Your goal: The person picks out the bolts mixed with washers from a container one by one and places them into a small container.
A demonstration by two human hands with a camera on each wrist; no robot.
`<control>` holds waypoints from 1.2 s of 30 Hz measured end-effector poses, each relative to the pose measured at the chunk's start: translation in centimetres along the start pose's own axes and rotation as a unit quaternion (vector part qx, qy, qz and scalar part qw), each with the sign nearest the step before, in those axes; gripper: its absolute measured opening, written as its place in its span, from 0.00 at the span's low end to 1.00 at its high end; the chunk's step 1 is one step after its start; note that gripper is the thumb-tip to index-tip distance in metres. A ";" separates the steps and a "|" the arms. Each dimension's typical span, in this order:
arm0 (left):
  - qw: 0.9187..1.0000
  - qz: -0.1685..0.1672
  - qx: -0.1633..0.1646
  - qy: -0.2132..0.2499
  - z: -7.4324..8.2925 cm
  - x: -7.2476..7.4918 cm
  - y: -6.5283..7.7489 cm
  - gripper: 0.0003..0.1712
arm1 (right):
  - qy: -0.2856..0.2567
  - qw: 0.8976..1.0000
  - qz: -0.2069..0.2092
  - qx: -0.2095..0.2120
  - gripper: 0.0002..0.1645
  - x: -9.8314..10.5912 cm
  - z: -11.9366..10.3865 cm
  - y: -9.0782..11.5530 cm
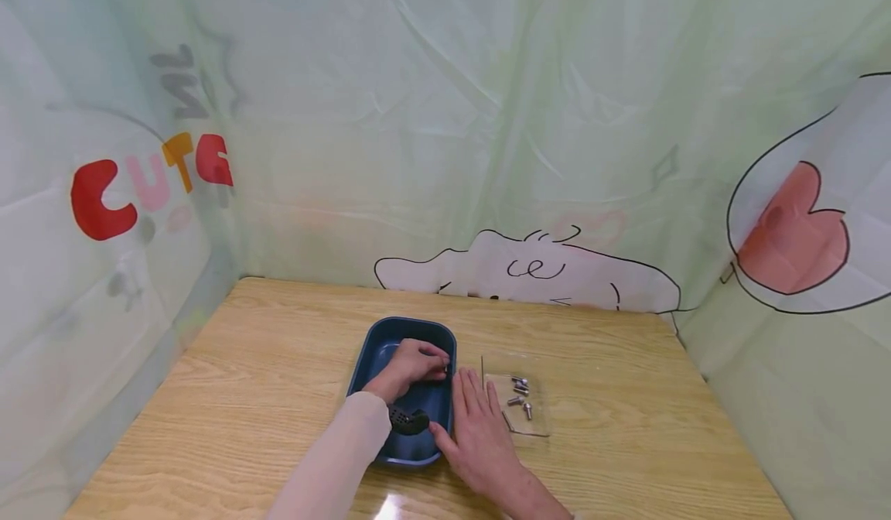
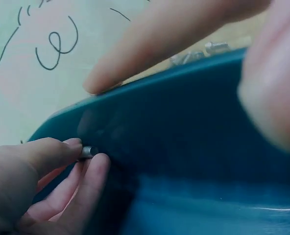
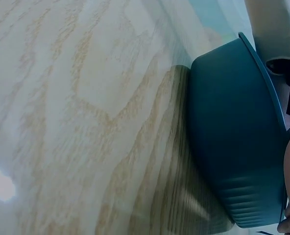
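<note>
Inside a blue plastic tray [image 1: 376, 342], my left hand [image 1: 412, 364] pinches a small metal screw [image 2: 89, 151] between thumb and fingers, close to the tray's right wall. Its threaded end pokes out in the left wrist view; the rest is hidden by the fingers. My right hand [image 1: 482, 436] rests along the tray's right rim, fingers straight and thumb reaching over the edge. The right wrist view shows the tray's outer wall [image 3: 233, 127] and only a bit of that hand at the right edge.
Right of the tray, several metal screws [image 1: 527, 410] lie on a clear plastic piece [image 1: 541, 396]. Thin L-shaped metal rods [image 1: 529, 434] lie there too. The wooden table [image 1: 626, 427] meets printed curtains [image 1: 348, 156] at the back and sides.
</note>
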State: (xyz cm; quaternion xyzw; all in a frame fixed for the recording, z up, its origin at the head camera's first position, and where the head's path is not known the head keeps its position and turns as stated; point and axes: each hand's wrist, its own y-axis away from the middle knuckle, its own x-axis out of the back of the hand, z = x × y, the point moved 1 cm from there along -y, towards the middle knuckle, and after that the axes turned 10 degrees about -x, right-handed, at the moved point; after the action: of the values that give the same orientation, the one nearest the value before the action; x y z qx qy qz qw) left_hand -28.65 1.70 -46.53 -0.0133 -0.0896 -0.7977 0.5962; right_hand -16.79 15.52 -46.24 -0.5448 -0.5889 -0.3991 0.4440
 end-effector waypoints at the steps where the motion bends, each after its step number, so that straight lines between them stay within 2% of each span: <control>1: 1.000 -0.001 0.000 0.001 0.1 0.0 0.0 0.09 | -0.004 1.000 0.002 -0.001 0.51 0.1 0.0 0.0; 12: 0.999 -0.013 -0.011 0.047 1.3 0.4 -0.1 0.12 | -0.011 0.999 0.035 -0.016 0.49 0.6 1.0 -0.2; 17: 0.997 -0.016 -0.020 0.076 1.8 0.4 -0.2 0.12 | -0.007 0.998 0.060 -0.009 0.48 0.8 1.6 0.0; 23: 0.997 -0.026 -0.021 0.075 2.5 0.5 -0.3 0.14 | -0.025 0.996 0.080 -0.009 0.49 1.3 2.5 0.1; 28: 0.995 -0.042 -0.031 0.088 3.1 0.1 -0.3 0.17 | -0.028 0.995 0.088 -0.022 0.48 1.6 3.4 0.1; 36: 0.993 -0.063 -0.033 0.095 4.1 -1.3 -0.2 0.15 | -0.020 0.993 0.108 -0.032 0.48 2.1 4.6 0.4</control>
State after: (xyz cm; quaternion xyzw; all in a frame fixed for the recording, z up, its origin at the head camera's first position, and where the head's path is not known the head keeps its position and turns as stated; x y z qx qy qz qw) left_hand -28.86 3.64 -42.68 0.0485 -0.0066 -0.8336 0.5502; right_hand -16.85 20.53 -45.60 -0.6270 -0.5220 -0.3563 0.4555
